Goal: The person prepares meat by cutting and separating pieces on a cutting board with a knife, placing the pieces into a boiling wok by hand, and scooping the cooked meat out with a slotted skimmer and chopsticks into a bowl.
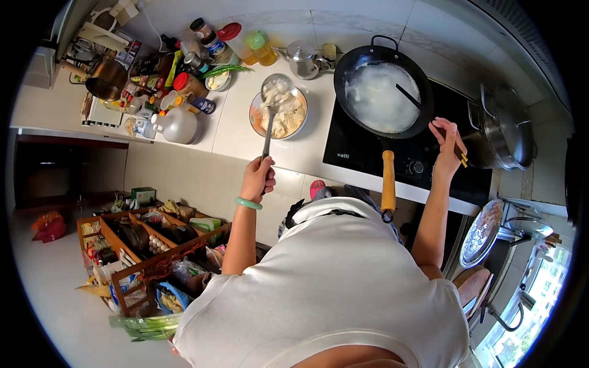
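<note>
My left hand (258, 179) is closed around the handle of a skimmer ladle (268, 132), whose round head holds pale, lumpy food. That head is over a bowl (252, 114) of similar pale pieces on the counter. In my right hand (449, 147) is a pair of chopsticks (407, 97), dark at the tips with yellowish ends, reaching over the wok. The black wok (343, 107) sits on the cooktop with whitish, foamy liquid in it. Its wooden handle (388, 181) points toward me. Whether the chopstick tips touch the liquid I cannot tell.
A steel pot (506, 129) stands right of the cooktop (343, 138). A metal kettle (302, 59) is behind the bowl. Bottles, jars, a white jug (179, 125) and a small dish (218, 80) crowd the left counter. A wooden rack (129, 260) holds groceries at lower left.
</note>
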{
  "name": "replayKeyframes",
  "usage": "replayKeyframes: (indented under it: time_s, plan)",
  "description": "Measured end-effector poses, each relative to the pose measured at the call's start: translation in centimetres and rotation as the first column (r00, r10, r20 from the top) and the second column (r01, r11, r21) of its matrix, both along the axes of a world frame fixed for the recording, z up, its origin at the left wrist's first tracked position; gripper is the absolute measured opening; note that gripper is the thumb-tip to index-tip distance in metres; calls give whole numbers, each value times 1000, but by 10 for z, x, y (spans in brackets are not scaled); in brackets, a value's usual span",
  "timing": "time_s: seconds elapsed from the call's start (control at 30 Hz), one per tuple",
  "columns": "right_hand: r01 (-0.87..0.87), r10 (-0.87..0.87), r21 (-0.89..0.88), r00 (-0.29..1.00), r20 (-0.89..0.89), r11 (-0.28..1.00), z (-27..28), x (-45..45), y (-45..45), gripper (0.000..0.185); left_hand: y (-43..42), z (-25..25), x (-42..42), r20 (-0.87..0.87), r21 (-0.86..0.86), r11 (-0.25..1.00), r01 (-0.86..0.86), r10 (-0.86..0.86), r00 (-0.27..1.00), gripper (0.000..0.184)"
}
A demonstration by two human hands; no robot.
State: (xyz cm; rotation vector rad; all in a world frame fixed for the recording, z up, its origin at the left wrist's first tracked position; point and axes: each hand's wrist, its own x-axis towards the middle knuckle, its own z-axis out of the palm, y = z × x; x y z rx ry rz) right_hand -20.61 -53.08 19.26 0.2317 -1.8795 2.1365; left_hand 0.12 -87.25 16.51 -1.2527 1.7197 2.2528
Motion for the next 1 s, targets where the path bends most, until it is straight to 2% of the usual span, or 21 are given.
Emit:
replayKeyframes:
  time_s: [0.03,0.07,0.1,0.13,0.17,0.2,0.27,0.33,0.4,0.43,0.47,0.5,0.53,0.57,0.67,0.73,0.8,0.87,0.93,1.0]
  plan:
    - [-12,12,8,1000,-3,1000,-1,0,-2,37,-8,-11,5,31,-80,997,-8,11,999,20]
    - [-12,12,10,1000,-1,1000,-2,-1,-3,37,-13,-21,8,33,-78,997,-8,11,999,20]
    - [-22,22,13,1000,0,1000,-2,-1,-4,37,-16,-30,10,95,-328,944,29,2,996,20]
    - [-30,30,17,1000,0,999,-2,-2,-6,36,-22,-44,13,156,-553,829,81,7,988,21]
    - [-27,27,19,1000,1,999,-1,-2,-7,36,-47,-92,25,165,-861,475,183,-79,983,21]
    - [-30,30,31,999,-14,999,0,-2,-7,33,-46,-90,26,166,-859,477,186,-83,983,21]
    - [-30,32,48,999,-31,998,1,-3,-6,31,-44,-87,27,100,-995,0,100,-77,992,21]
    - [-18,19,41,1000,-22,999,1,-3,-5,26,-46,-86,28,91,-996,1,91,-72,993,21]
    - [-6,6,47,1000,6,999,-2,-4,-4,25,-51,-91,31,92,-900,425,96,-30,995,21]
    - [7,-9,51,999,34,999,-3,-4,-3,24,-23,-36,18,55,-531,845,-54,98,994,19]
    - [21,-22,17,998,51,1000,-3,-5,-3,22,-18,-21,15,53,-527,849,-44,85,995,19]
    - [32,-33,12,997,73,999,-6,-6,-2,20,-15,-12,13,-11,-302,948,-100,102,995,18]
    - [48,-48,8,994,96,999,-8,-8,0,18,-13,-4,11,-64,-54,990,-131,128,990,17]
    - [58,-57,0,989,136,998,-10,-11,2,15,-9,3,9,-83,-15,994,-105,103,991,17]
    - [41,-65,122,978,196,992,-18,-22,13,12,4,23,-4,-136,42,999,28,-22,990,19]
    - [37,-70,214,987,147,976,-18,-26,20,11,19,35,-20,-147,43,996,79,-72,987,20]
    - [69,-107,253,985,139,965,-12,-26,24,11,31,40,-38,-119,-165,971,174,-195,974,19]
    - [68,-96,184,984,147,980,-8,-26,24,12,33,28,-62,-112,-342,902,265,-319,941,21]
    - [74,-96,156,985,145,985,-5,-23,24,12,37,15,-91,-54,-620,721,309,-432,900,23]
    - [104,-120,111,982,145,988,-3,-18,25,12,33,-8,-122,89,-877,344,335,-570,817,26]
